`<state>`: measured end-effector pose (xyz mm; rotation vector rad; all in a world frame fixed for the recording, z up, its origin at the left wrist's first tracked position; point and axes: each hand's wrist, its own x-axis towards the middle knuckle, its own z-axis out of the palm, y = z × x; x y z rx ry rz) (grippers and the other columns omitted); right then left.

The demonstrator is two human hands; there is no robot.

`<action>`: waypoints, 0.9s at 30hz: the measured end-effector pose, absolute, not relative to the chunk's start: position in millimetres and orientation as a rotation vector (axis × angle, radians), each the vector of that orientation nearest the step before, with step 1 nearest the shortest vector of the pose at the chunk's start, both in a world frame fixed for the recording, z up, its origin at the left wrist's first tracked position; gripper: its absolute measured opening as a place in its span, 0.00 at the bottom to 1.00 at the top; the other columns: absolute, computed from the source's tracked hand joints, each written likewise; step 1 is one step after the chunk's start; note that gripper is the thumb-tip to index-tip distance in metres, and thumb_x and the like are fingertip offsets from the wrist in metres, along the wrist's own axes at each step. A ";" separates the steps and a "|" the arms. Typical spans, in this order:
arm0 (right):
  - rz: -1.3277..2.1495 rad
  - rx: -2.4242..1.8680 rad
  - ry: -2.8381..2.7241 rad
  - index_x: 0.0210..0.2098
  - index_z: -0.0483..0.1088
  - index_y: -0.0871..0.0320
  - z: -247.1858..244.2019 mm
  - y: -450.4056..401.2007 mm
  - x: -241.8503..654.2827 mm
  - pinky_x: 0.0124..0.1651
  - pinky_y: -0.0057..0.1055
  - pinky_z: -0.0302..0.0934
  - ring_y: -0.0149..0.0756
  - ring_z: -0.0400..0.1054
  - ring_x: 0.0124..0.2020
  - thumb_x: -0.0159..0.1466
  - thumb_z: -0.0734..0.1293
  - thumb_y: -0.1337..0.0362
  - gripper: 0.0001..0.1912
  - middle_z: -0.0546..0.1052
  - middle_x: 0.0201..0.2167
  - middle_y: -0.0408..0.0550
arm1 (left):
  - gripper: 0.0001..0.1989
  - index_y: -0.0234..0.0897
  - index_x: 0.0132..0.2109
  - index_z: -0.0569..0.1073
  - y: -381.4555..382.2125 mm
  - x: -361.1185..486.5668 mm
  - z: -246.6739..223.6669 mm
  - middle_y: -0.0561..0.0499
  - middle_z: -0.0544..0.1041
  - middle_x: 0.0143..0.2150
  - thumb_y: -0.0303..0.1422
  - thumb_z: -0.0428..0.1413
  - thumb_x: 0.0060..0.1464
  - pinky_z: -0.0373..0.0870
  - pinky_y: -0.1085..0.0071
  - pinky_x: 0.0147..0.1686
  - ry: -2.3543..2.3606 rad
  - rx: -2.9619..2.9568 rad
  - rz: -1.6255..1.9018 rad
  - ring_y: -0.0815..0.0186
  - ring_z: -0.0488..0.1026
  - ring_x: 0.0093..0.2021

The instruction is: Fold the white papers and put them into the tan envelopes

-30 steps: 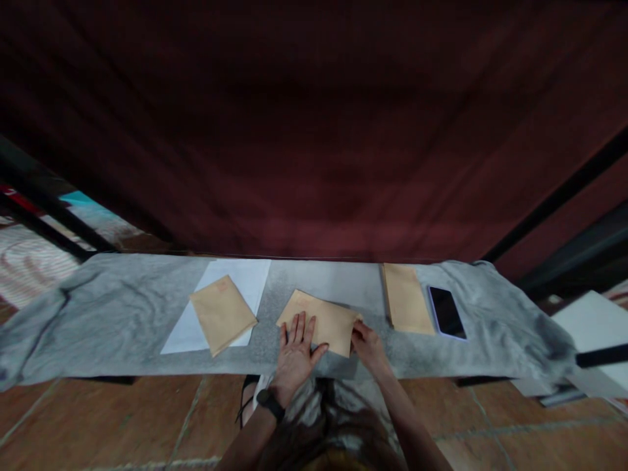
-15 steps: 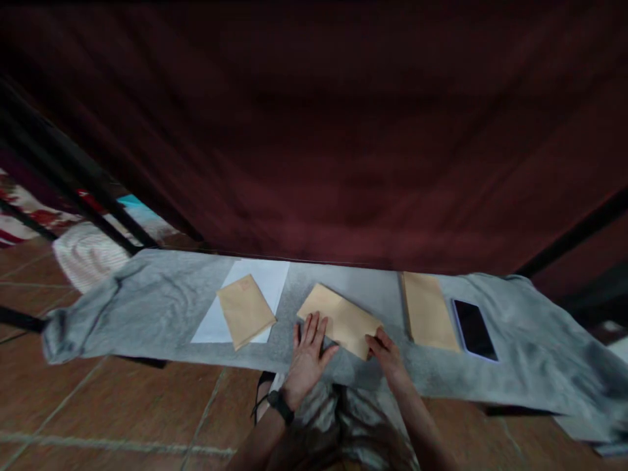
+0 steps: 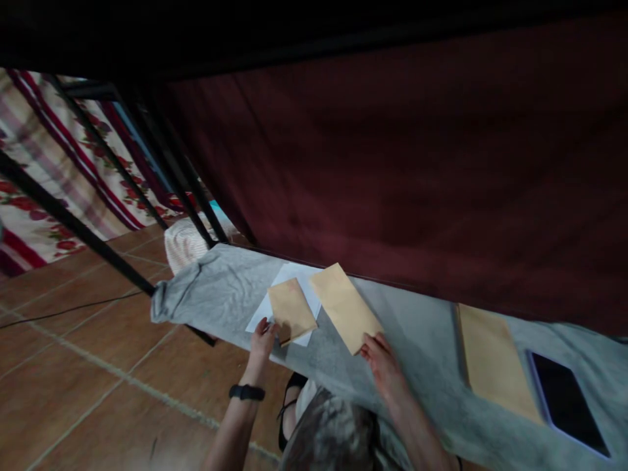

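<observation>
My right hand point(image 3: 377, 360) pinches the lower right corner of a tan envelope point(image 3: 345, 309), which lies tilted across the grey cloth and over the edge of a white sheet point(image 3: 261, 316). My left hand point(image 3: 265, 337), with a dark band on its wrist, is closed at the lower left edge of a smaller tan envelope point(image 3: 293, 307). That smaller envelope lies on the white sheet. Whether the left fingers grip its edge or only touch it is hard to see.
A stack of tan envelopes point(image 3: 495, 360) and a dark-screened phone point(image 3: 569, 400) lie on the right of the grey cloth point(image 3: 412, 327). Behind hangs a dark red curtain point(image 3: 392, 183). Black metal bars point(image 3: 78, 226) stand at the left above the tiled floor.
The view has turned left. My left hand has left the larger envelope and moved to the smaller one. My right hand has shifted the larger envelope left, up to the white sheet.
</observation>
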<state>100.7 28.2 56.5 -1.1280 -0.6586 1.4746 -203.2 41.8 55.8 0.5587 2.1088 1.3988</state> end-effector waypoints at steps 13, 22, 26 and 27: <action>1.673 -1.435 -1.299 0.21 0.66 0.52 52.8 40.0 -32.8 0.28 0.30 0.60 0.33 0.65 0.20 0.56 0.67 0.62 0.08 0.71 0.18 0.40 | 0.24 0.32 0.50 0.74 61.0 -219.4 57.7 0.56 0.73 0.21 0.36 0.68 0.47 0.67 0.73 0.23 1.962 0.576 1.163 0.65 0.74 0.21; 1.187 -1.690 -1.471 0.33 0.73 0.52 53.1 89.5 5.0 0.44 0.30 0.61 0.40 0.72 0.45 0.57 0.64 0.66 0.06 0.78 0.37 0.46 | 0.19 0.35 0.43 0.74 57.0 -216.6 55.2 0.57 0.73 0.20 0.39 0.68 0.46 0.68 0.73 0.23 1.813 0.571 1.218 0.65 0.74 0.21; 1.241 -1.666 -1.463 0.30 0.73 0.52 48.3 89.1 -12.5 0.37 0.28 0.61 0.39 0.72 0.38 0.56 0.65 0.63 0.04 0.77 0.29 0.42 | 0.20 0.34 0.41 0.75 52.1 -214.7 62.0 0.51 0.79 0.26 0.39 0.69 0.45 0.73 0.70 0.28 1.712 0.515 1.249 0.63 0.78 0.27; 1.265 -1.649 -1.454 0.30 0.73 0.53 46.8 86.7 -17.9 0.34 0.27 0.60 0.38 0.72 0.35 0.56 0.65 0.63 0.05 0.77 0.28 0.42 | 0.19 0.34 0.40 0.76 50.9 -213.7 63.4 0.49 0.80 0.27 0.39 0.70 0.44 0.74 0.70 0.29 1.688 0.509 1.251 0.62 0.79 0.28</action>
